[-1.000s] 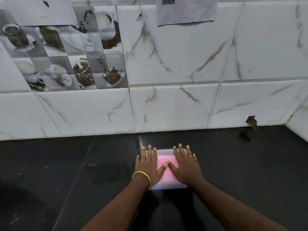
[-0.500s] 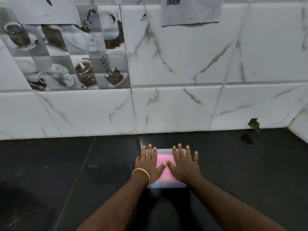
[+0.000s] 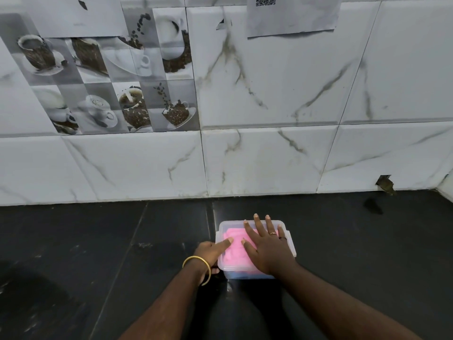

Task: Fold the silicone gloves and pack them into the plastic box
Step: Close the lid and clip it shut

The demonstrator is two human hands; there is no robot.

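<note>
Pink silicone gloves [image 3: 235, 249] folded, lying inside the plastic box [image 3: 255, 249], showing through what looks like a clear lid; a blue layer shows low at the near wall, prob. a second glove, can't confirm. Box sits on the black counter [image 3: 98, 253], near the front edge, well apart from the tiled wall [image 3: 269, 155].

Change vs 0.5 s ago: both palms were flat on top, side by side. Now the left hand [image 3: 212, 253] has slid off to the box's left side. Its index finger is stretched out with the tip on the lid's left part; the other fingers curl down by the near-left corner, a fingertip peeking out under the wrist. Whether they actually grip the wall or rim: can't tell. Gold bangle [image 3: 197, 268] on that wrist.

Right hand [image 3: 268, 251] hasn't lifted: palm down, fingers straight and spread, pressing the top, grasping nothing. Ring on one finger.

Read: packing itself looks done; this is closing work. Left hand going to an edge suggests pressing or snapping the rim at that side while the right pins the lid. Lid seated all round? Not visible.

Outward: QR paper [image 3: 291, 14] taped up top, coffee-print tiles [image 3: 110, 82] at left, small hole [image 3: 384, 184] in the wall base at right.
</note>
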